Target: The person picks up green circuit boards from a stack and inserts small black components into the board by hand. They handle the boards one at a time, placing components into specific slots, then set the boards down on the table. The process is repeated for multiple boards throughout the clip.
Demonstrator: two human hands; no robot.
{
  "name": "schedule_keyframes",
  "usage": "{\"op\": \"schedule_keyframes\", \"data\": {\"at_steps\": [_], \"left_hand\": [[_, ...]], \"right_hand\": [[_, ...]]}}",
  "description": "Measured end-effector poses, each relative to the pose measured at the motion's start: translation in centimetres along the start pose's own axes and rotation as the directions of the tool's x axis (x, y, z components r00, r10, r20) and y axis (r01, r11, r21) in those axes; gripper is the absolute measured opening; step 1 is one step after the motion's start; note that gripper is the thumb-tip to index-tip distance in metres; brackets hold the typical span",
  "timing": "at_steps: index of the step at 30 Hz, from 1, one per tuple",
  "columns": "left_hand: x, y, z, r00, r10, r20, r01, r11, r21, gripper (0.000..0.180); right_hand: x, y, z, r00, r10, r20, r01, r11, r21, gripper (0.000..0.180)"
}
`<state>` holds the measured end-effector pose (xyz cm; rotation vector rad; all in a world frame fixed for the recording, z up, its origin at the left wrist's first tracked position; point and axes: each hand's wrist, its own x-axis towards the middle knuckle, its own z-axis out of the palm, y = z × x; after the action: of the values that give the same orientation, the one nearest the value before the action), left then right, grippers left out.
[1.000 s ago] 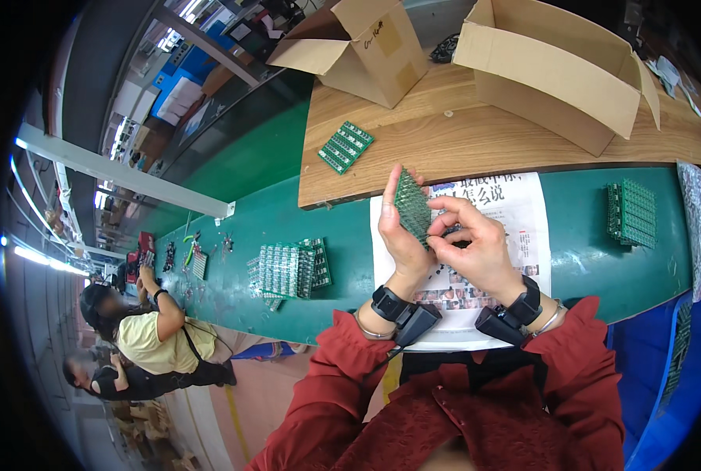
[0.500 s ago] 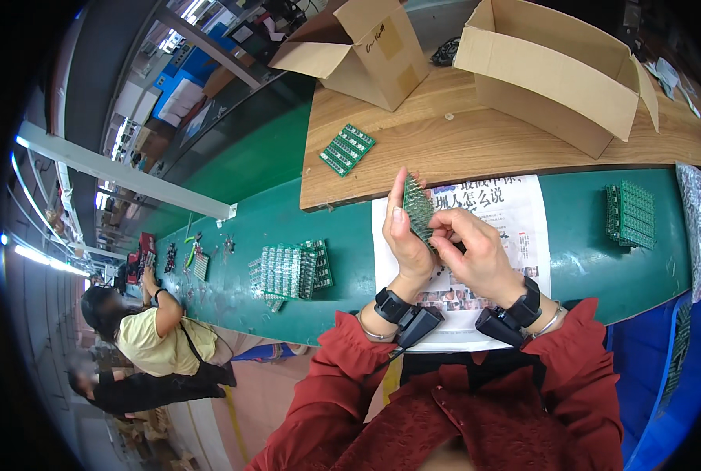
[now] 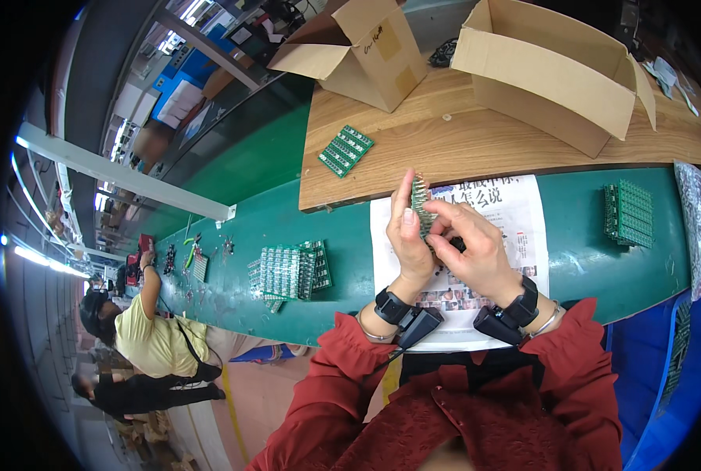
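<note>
Over the newspaper, a green circuit board [image 3: 421,206] stands on edge, turned so that mostly its narrow side and a row of small metallic parts show. My left hand [image 3: 409,250] holds it from the left, the long fingers behind it and the thumb along its near side. From the right, my right hand [image 3: 472,243] has bent fingers closed at the board's face and lower edge. Whether a tiny part is also between those fingertips is hidden. Beneath both hands lies the printed newspaper sheet [image 3: 511,212], with some small dark bits on it near my wrists.
Stacked green boards lie on the left of the green table [image 3: 350,228], another stack [image 3: 629,213] on the right beside a bubble-wrap bag [image 3: 700,228]. A single board [image 3: 346,151] and two open cardboard boxes [image 3: 547,86] occupy the raised wooden top. A co-worker [image 3: 158,337] stands far left near cutters.
The board in my hands has turned more edge-on. My right fingers have spread up slightly along it. At far left, the co-worker's arm has stretched farther out across the table.
</note>
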<state>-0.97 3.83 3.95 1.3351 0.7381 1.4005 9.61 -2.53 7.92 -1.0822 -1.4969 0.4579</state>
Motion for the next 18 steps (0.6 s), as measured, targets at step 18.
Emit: {"op": "schedule_keyframes", "data": {"at_steps": [18], "left_hand": [[-0.1, 1.1, 0.5, 0.999, -0.036, -0.003, 0.036, 0.999, 0.009, 0.069]], "right_hand": [[0.0, 0.2, -0.5, 1.000, 0.004, 0.015, -0.005, 0.998, 0.058, 0.052]]}}
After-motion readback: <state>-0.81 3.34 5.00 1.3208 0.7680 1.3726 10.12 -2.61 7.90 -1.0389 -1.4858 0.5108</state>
